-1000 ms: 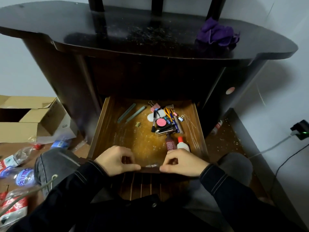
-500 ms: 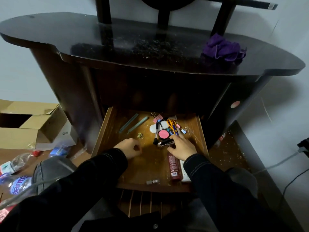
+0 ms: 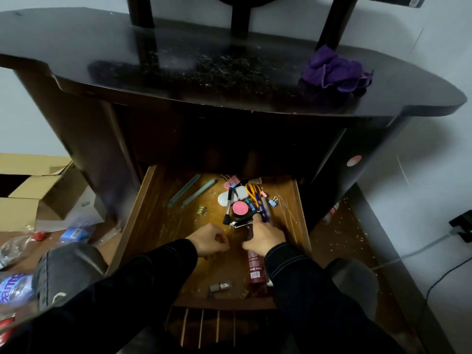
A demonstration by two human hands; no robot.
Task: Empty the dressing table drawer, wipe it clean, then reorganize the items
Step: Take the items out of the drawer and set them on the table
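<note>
One red bottle point(image 3: 255, 264) printed 100ml, lying in open drawer point(image 3: 163, 233)

Open cardboard box point(image 3: 38, 198) lies left; black adapter point(image 3: 461, 225) on right wall.

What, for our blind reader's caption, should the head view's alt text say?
A person's right hand reaches into a clutter of small items in an open wooden drawer, the left hand curled beside it. A purple cloth lies on the dressing table.
</note>
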